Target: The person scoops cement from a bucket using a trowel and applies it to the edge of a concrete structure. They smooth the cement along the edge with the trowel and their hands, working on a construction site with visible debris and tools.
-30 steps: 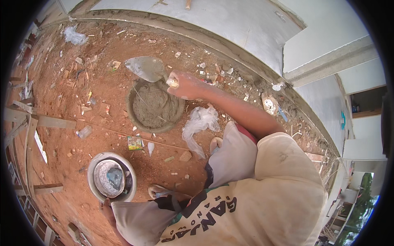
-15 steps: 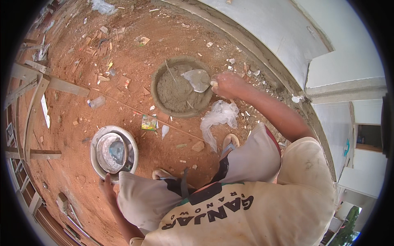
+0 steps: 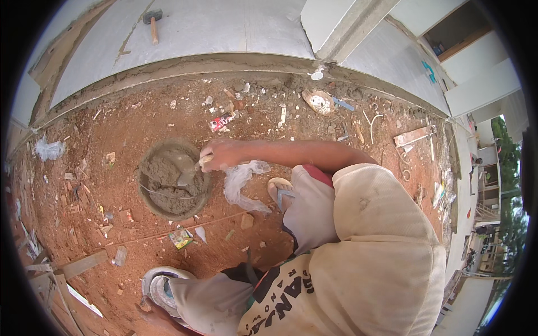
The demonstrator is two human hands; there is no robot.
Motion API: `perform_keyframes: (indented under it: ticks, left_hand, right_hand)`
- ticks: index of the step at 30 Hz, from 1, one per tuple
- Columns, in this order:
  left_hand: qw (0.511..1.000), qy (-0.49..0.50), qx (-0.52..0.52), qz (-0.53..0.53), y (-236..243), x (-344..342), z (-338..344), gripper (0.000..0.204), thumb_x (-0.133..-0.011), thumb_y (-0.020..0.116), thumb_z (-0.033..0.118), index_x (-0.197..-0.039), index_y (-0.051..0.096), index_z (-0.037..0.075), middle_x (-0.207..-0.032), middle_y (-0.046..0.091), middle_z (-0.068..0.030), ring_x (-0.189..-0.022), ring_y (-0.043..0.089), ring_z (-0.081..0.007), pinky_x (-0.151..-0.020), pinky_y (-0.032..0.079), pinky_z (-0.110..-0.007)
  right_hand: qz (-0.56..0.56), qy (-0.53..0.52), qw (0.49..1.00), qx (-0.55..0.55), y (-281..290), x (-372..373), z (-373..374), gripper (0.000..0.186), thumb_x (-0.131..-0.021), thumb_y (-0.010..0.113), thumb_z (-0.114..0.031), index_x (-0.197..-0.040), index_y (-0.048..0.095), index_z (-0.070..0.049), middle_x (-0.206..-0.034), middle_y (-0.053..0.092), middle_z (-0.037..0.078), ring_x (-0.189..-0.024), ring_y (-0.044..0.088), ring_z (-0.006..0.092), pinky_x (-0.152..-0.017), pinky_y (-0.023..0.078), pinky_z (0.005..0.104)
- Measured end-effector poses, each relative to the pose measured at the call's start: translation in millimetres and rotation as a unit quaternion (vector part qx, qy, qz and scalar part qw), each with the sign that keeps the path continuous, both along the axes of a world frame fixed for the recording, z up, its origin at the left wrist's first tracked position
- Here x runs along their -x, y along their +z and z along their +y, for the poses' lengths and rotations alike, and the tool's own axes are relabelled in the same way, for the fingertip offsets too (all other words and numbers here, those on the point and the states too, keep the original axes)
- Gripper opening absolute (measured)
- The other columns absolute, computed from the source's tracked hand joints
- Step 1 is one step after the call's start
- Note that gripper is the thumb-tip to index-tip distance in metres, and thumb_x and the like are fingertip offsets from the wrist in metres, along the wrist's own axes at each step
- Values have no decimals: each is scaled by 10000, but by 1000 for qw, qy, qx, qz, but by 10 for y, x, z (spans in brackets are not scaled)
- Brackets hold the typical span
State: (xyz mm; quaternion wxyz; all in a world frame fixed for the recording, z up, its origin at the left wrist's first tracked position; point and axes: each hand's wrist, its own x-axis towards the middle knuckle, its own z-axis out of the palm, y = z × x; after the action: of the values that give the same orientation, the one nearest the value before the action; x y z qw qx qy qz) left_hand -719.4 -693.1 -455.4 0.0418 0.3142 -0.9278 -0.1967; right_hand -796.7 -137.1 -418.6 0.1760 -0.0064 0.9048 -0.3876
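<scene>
My right hand [image 3: 217,154] is closed around the handle of a trowel [image 3: 187,168]. The trowel's blade lies partly sunk in wet grey mortar [image 3: 162,166], which fills a round tub [image 3: 147,200]. A thin strand lies across the mortar. At the lower left, my left hand [image 3: 155,314] holds the rim of a pale basin [image 3: 150,278]; part of its grip is hidden. Inside the basin sits a smaller whitish container [image 3: 158,287], largely covered by my trouser leg. Beside the tub, close under my right forearm, lies a crumpled clear plastic bag [image 3: 237,187].
A low wall base [image 3: 224,63] runs beyond the tub, with a mallet [image 3: 153,25] against the grey panel. Debris, a red packet [image 3: 221,122], a green-yellow packet [image 3: 180,238] and a round dish [image 3: 318,103] lie on the reddish soil. Timber [image 3: 84,264] stands at lower left.
My view has swung right, bringing the mallet and more of the wall into sight. The trowel blade has gone deeper into the mortar. My left hand stays at the basin.
</scene>
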Motion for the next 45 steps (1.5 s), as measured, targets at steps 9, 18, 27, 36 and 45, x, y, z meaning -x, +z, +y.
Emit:
perform_keyframes:
  ticks: [9, 18, 27, 36, 45]
  left_hand:
    - [934, -310, -73, 161, 299, 1295, 1153, 564, -947, 628, 299, -1390, 475, -14, -1425, 482, -218, -1338, 440, -354, -1142, 307, -438]
    - [858, -460, -127, 190, 762, 1480, 2425, 463, -943, 637, 202, -1339, 521, -8, -1381, 515, -191, -1291, 484, -323, -1099, 380, -428]
    - [842, -509, -113, 137, 1076, 1600, 3085, 450, -931, 626, 123, -1341, 510, -22, -1383, 513, -193, -1301, 478, -312, -1104, 380, -442]
    - [801, -583, -75, 115, 1167, 1785, 4079, 465, -916, 629, 118, -1348, 513, -11, -1389, 508, -207, -1291, 491, -330, -1106, 380, -436]
    - [704, -704, -12, 91, 1429, 2062, 5985, 529, -887, 669, 141, -1379, 495, 54, -1390, 512, -209, -1309, 471, -379, -1099, 365, -449]
  right_hand:
    - [-40, -242, 959, 143, 639, -942, 735, 368, -861, 635, -313, -1095, 632, -29, -823, 636, 90, -726, 621, 171, -644, 515, 334]
    - [137, -482, 719, 482, 107, -1891, 1372, 349, -850, 682, -94, -1108, 464, -5, -858, 630, 118, -664, 610, 180, -548, 513, 315]
    - [340, -644, 472, 497, -694, -2126, 2002, 262, -876, 615, -90, -1033, 405, -78, -898, 594, 130, -670, 598, 188, -552, 529, 320]
    - [442, -715, 311, 444, -816, -2341, 2750, 300, -877, 622, -82, -1056, 382, -56, -840, 573, 130, -641, 606, 213, -533, 548, 334]
    - [452, -731, 262, 438, -1173, -2290, 3410, 354, -841, 611, -83, -1081, 352, -65, -851, 563, 124, -626, 588, 213, -510, 532, 345]
